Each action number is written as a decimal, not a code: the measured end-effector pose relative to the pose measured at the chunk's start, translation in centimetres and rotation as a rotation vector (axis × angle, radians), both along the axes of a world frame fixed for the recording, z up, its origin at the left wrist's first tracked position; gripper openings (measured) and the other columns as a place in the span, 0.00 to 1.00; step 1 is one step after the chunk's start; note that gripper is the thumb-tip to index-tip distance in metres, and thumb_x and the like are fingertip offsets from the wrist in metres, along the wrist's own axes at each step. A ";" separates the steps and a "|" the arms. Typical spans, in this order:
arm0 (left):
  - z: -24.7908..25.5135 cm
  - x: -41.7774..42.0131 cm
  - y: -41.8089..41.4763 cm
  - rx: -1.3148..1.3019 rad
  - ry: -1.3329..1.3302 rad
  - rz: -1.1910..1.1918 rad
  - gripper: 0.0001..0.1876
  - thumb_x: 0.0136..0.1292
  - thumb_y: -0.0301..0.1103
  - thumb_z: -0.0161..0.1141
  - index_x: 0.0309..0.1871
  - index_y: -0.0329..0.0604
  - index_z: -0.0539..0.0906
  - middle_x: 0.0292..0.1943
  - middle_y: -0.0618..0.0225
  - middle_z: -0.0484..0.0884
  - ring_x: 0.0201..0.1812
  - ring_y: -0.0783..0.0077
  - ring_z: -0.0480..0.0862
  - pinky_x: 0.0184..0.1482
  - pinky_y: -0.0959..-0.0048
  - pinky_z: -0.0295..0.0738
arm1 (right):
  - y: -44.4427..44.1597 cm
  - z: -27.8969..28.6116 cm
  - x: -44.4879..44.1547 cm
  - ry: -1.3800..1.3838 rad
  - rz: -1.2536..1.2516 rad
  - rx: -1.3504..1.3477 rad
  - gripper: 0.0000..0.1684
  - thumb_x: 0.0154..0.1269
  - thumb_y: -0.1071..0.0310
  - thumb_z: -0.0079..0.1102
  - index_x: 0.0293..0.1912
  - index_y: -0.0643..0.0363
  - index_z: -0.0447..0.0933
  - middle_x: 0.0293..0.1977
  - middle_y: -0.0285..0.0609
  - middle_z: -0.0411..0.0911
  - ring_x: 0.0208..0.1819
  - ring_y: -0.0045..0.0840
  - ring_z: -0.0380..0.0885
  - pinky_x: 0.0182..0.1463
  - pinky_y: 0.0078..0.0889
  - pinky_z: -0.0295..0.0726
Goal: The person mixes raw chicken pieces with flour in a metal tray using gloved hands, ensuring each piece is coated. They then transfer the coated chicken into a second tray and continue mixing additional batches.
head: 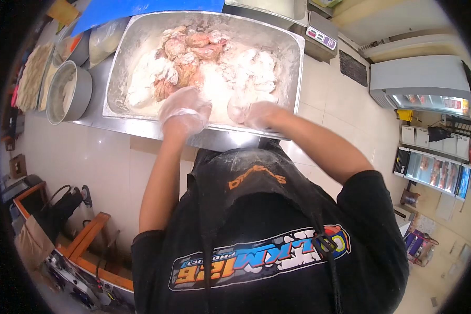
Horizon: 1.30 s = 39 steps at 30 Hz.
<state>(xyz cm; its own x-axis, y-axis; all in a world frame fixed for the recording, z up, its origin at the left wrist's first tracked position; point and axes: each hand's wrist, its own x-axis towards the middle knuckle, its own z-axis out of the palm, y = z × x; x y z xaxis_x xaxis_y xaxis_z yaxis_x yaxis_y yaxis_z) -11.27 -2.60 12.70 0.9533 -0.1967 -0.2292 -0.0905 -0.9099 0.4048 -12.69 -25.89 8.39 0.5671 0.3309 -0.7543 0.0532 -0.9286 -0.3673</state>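
A large rectangular metal pan (114, 88) in front of me holds white flour (216, 88). Reddish, partly dusted pieces of raw meat (204, 45), probably chicken, are heaped at its far middle. Thickly floured pieces (261, 72) lie at the right, and more whitened ones (145, 82) at the left. My left hand (186, 108), in a clear plastic glove, is over the near side of the pan beside a brownish piece (165, 89). My right hand (257, 114), also gloved, reaches into the flour at the near right. Glare and flour hide the fingertips of both hands.
The pan stands on a steel table (141, 128). Left of it are a round metal pot (72, 92) and a plastic bag (106, 39). A digital scale (320, 37) is beyond its right corner. A chest freezer (420, 80) stands farther right, and a blue sheet (153, 11) borders the far side.
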 end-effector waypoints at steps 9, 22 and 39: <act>0.2 0.1 -0.3 0.027 0.053 0.024 0.16 0.55 0.43 0.59 0.37 0.39 0.84 0.44 0.52 0.83 0.48 0.48 0.82 0.50 0.56 0.77 | 0.8 -1.6 -0.8 -0.079 -0.200 -0.120 0.39 0.63 0.33 0.49 0.50 0.61 0.81 0.51 0.59 0.79 0.53 0.48 0.78 0.57 0.46 0.73; -2.1 2.3 0.1 0.106 -0.253 -0.541 0.16 0.60 0.45 0.58 0.36 0.39 0.84 0.43 0.55 0.84 0.48 0.53 0.83 0.52 0.60 0.77 | -2.2 7.0 5.3 -0.266 0.008 0.005 0.32 0.53 0.50 0.67 0.52 0.62 0.80 0.50 0.57 0.80 0.51 0.47 0.79 0.56 0.39 0.77; 3.5 7.1 -3.4 0.106 0.093 -0.390 0.15 0.59 0.41 0.60 0.38 0.38 0.86 0.40 0.50 0.84 0.42 0.53 0.84 0.48 0.60 0.78 | -1.4 7.0 8.8 -0.588 0.081 0.118 0.17 0.66 0.66 0.51 0.51 0.57 0.80 0.42 0.57 0.80 0.39 0.41 0.81 0.47 0.43 0.79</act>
